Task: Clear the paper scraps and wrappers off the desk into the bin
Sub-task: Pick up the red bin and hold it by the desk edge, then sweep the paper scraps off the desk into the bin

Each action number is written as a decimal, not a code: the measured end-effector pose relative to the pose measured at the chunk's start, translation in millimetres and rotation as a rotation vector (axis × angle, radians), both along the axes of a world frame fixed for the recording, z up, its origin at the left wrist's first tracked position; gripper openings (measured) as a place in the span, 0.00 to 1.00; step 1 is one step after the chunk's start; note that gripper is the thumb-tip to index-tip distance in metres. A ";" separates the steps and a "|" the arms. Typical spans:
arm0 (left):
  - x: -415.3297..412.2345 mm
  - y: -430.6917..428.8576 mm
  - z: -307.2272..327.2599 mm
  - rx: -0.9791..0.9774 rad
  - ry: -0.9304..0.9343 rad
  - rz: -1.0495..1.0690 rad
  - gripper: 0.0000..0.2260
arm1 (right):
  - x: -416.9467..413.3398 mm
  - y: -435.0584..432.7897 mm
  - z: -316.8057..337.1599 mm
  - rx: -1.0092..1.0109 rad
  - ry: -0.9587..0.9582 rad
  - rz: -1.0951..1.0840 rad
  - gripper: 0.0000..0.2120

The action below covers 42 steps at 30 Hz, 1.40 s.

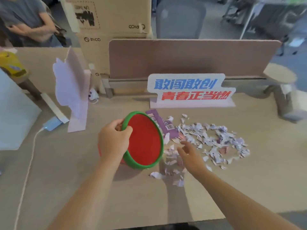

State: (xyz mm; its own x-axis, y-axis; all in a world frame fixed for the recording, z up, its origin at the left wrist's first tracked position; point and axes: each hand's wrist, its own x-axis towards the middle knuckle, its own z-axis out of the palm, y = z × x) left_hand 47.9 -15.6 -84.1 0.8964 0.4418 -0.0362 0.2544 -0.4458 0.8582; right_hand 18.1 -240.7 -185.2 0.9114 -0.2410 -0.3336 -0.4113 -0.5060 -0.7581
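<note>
My left hand (pixel 114 140) grips the green rim of a small red bin (pixel 146 143), held tilted just above the desk with its mouth facing right. Its inside looks empty. A purple wrapper (pixel 163 124) lies right behind the bin's rim. To the right spreads a heap of torn white and lilac paper scraps (pixel 216 140), with more scraps (pixel 172 165) below the bin's mouth. My right hand (pixel 189 155) hovers over those near scraps, fingers spread, holding nothing.
A standing sign with blue and red characters (pixel 191 90) is behind the scraps. A pink card stand (pixel 73 93) and a white cable (pixel 28 163) are on the left. A desk divider (pixel 191 58) runs along the back. A person (pixel 26 19) stands at far left.
</note>
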 end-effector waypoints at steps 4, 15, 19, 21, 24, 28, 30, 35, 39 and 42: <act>16.6 -41.3 9.2 0.006 -0.079 -0.064 0.05 | -29.3 -88.6 -16.7 -0.186 0.046 -0.266 0.19; 25.8 -151.8 -8.4 0.063 -0.168 -0.193 0.04 | -27.6 -191.1 -49.1 -0.296 0.172 -0.379 0.41; 33.9 -175.9 -15.8 0.116 -0.172 -0.181 0.05 | -1.9 -237.9 -57.9 -0.201 0.086 -0.396 0.37; 39.1 -186.6 -19.0 0.140 -0.175 -0.161 0.05 | 13.4 -255.4 -62.9 -0.190 0.054 -0.338 0.34; 43.1 -201.4 -20.4 0.141 -0.163 -0.132 0.05 | 37.1 -265.1 -70.4 -0.204 0.046 -0.241 0.32; 49.7 -214.4 -21.7 0.148 -0.142 -0.126 0.04 | 56.7 -250.9 -80.7 -0.389 0.026 -0.021 0.33; 53.1 -216.2 -24.1 0.150 -0.125 -0.105 0.04 | 57.1 -240.5 -88.9 -0.497 0.042 0.124 0.35; 59.9 -218.6 -26.0 0.131 -0.092 -0.057 0.06 | 54.4 -226.4 -98.6 -0.742 -0.012 0.276 0.26; 64.3 -219.2 -23.5 0.098 -0.071 -0.044 0.05 | 58.0 -226.0 -101.0 -0.777 -0.175 0.448 0.15; 65.7 -217.4 -18.0 0.095 -0.080 -0.058 0.05 | 68.5 -222.1 -91.0 -0.647 -0.078 0.450 0.11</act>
